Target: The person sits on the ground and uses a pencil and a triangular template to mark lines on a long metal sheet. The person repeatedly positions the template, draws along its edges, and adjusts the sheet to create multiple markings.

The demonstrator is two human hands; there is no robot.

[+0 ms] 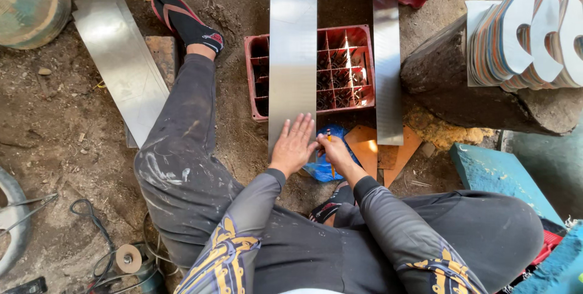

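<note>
Two bare hands were at work over a long metal sheet (293,57) that lay lengthwise across a red plastic crate (358,69) on the dirt floor. The left hand (293,146) lay flat and open, fingers spread, pressing down the near end of the sheet. The right hand (335,154) sat just beside it at the sheet's right edge, its fingers closed around a pencil (331,151) held point-down, touching or very near the metal; exact contact could not be told. A second, narrower metal strip (387,57) lay over the crate's right side, well apart from both hands. A third sheet (121,57) lay on the ground beside the person's outstretched left leg. A blue plastic bag (325,169) sat beneath the right hand. Cut metal shapes (528,36) stood stacked on a log (480,87) at the right.
</note>
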